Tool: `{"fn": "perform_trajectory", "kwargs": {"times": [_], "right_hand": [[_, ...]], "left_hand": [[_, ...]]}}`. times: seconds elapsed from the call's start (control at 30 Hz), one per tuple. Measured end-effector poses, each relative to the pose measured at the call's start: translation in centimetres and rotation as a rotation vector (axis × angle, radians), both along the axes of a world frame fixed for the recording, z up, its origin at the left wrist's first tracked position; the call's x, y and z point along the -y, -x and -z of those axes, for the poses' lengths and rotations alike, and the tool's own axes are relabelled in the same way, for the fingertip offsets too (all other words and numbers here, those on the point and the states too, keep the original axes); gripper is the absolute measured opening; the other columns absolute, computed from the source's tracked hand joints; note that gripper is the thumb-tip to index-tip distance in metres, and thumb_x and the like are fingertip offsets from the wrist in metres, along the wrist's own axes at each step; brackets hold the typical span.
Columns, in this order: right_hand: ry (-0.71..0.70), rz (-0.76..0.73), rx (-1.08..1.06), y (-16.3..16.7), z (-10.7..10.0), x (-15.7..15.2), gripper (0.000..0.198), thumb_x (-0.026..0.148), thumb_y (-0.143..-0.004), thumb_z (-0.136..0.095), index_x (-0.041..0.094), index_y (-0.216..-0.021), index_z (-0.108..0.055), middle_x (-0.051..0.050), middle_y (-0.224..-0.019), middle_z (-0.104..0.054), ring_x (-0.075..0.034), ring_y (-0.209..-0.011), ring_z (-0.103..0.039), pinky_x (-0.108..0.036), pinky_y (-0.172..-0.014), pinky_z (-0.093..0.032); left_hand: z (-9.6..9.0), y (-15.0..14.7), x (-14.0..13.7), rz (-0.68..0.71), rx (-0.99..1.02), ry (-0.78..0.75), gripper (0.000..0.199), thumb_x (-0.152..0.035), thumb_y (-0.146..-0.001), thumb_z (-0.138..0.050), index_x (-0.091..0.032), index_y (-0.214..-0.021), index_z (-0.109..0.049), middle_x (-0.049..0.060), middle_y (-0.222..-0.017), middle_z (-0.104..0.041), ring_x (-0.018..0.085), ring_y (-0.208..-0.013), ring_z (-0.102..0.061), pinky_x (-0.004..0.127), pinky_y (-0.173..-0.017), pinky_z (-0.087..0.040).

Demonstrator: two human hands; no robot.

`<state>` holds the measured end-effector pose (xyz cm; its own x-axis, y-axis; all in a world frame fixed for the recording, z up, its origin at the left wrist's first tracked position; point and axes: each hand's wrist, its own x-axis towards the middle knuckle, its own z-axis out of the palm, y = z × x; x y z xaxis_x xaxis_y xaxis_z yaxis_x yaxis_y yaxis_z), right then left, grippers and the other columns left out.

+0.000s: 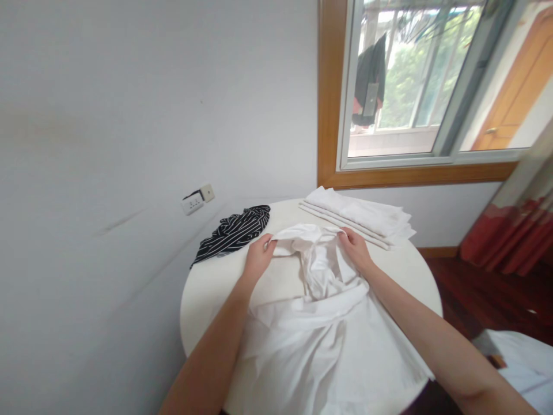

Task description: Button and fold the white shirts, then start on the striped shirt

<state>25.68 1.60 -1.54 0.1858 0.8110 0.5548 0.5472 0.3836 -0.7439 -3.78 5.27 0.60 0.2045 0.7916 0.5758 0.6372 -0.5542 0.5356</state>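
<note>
A white cloth garment (pixel 332 323) lies crumpled over the front and middle of the round white table (pixel 199 305). Its far edge is lifted and stretched between my two hands. My left hand (pixel 260 253) pinches the left end of that edge, closed on the fabric. At the right end, my right hand (pixel 355 246) is closed on the same edge, thumb and fingers together. Folds bunch up between the hands, and the near part spreads toward me and over the table's front edge. The garment's exact kind cannot be made out.
A black-and-white striped cloth (pixel 237 230) lies at the table's back left, against the wall. Folded white cloths (pixel 354 213) are stacked at the back right. A wall socket (pixel 192 203), a window (pixel 415 86) and a red-and-beige curtain (pixel 505 225) surround the table. White fabric (pixel 522 363) sits at lower right.
</note>
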Motion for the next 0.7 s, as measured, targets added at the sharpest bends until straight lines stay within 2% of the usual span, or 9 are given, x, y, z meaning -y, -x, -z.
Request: {"fn": "perform_trajectory", "kwargs": {"times": [0.13,0.27,0.37,0.43,0.5,0.6,0.63,0.7], "right_hand": [[-0.013,0.017,0.091,-0.1,0.2,-0.2,0.034,0.028,-0.083,-0.041,0.017,-0.103,-0.066,-0.006,-0.099,-0.069,-0.023,-0.095,-0.060,-0.035,-0.087,-0.044],[-0.110,-0.184,0.216,0.4,0.3,0.2,0.056,0.019,-0.074,-0.048,0.020,-0.129,-0.052,-0.007,-0.130,-0.056,-0.023,-0.121,-0.049,-0.038,-0.105,-0.034],[-0.107,-0.320,0.319,1.3,-0.1,0.9,0.069,0.028,-0.074,-0.060,0.022,-0.139,-0.041,-0.009,-0.139,-0.049,-0.025,-0.125,-0.046,-0.040,-0.108,-0.031],[-0.064,-0.348,0.361,2.0,-0.2,1.2,0.078,0.037,-0.072,-0.067,0.023,-0.142,-0.036,-0.010,-0.141,-0.047,-0.027,-0.124,-0.047,-0.043,-0.106,-0.032],[-0.007,-0.360,0.381,2.7,-0.1,1.4,0.073,0.039,-0.070,-0.068,0.023,-0.137,-0.044,-0.010,-0.134,-0.054,-0.028,-0.118,-0.052,-0.045,-0.103,-0.034],[0.090,-0.376,0.353,3.2,0.4,1.1,0.031,0.031,-0.073,-0.060,0.019,-0.101,-0.067,-0.007,-0.100,-0.070,-0.025,-0.095,-0.061,-0.039,-0.091,-0.042],[0.115,-0.379,0.316,3.2,0.6,0.9,0.023,0.028,-0.074,-0.055,0.018,-0.089,-0.069,-0.006,-0.091,-0.070,-0.024,-0.088,-0.062,-0.036,-0.085,-0.045],[0.134,-0.384,0.200,3.0,0.9,0.5,0.023,0.026,-0.075,-0.048,0.017,-0.080,-0.068,-0.004,-0.083,-0.070,-0.021,-0.080,-0.061,-0.032,-0.077,-0.046]], "left_hand": [[-1.3,-0.7,1.3,-0.058,0.111,-0.002,0.024,-0.041,-0.085,-0.050,-0.020,-0.088,-0.060,-0.004,-0.065,-0.058,0.012,-0.059,-0.051,0.021,-0.057,-0.037],[-1.6,-1.1,2.1,-0.051,0.117,0.041,0.023,-0.043,-0.085,-0.049,-0.022,-0.089,-0.055,-0.006,-0.060,-0.051,0.010,-0.053,-0.047,0.021,-0.053,-0.033],[-1.5,-1.5,2.0,-0.082,0.151,0.089,0.023,-0.045,-0.082,-0.054,-0.022,-0.085,-0.050,-0.008,-0.055,-0.042,0.010,-0.050,-0.044,0.021,-0.052,-0.030],[-1.5,-1.6,1.9,-0.081,0.271,0.179,0.028,-0.046,-0.077,-0.059,-0.022,-0.084,-0.047,-0.009,-0.055,-0.039,0.010,-0.049,-0.042,0.021,-0.051,-0.030],[-1.8,-1.7,1.9,-0.006,0.477,0.344,0.034,-0.048,-0.073,-0.063,-0.022,-0.085,-0.045,-0.008,-0.060,-0.045,0.011,-0.053,-0.047,0.022,-0.052,-0.034],[-2.5,-1.6,2.0,0.167,0.782,0.540,0.040,-0.044,-0.067,-0.069,-0.021,-0.089,-0.045,-0.005,-0.071,-0.055,0.012,-0.061,-0.054,0.023,-0.056,-0.041],[-2.8,-1.5,2.0,0.208,0.852,0.546,0.041,-0.042,-0.066,-0.071,-0.021,-0.090,-0.046,-0.005,-0.073,-0.056,0.012,-0.062,-0.055,0.023,-0.058,-0.042],[-3.1,-1.4,1.9,0.255,0.941,0.476,0.039,-0.039,-0.066,-0.071,-0.022,-0.092,-0.047,-0.005,-0.075,-0.057,0.012,-0.065,-0.057,0.022,-0.060,-0.044]]}}
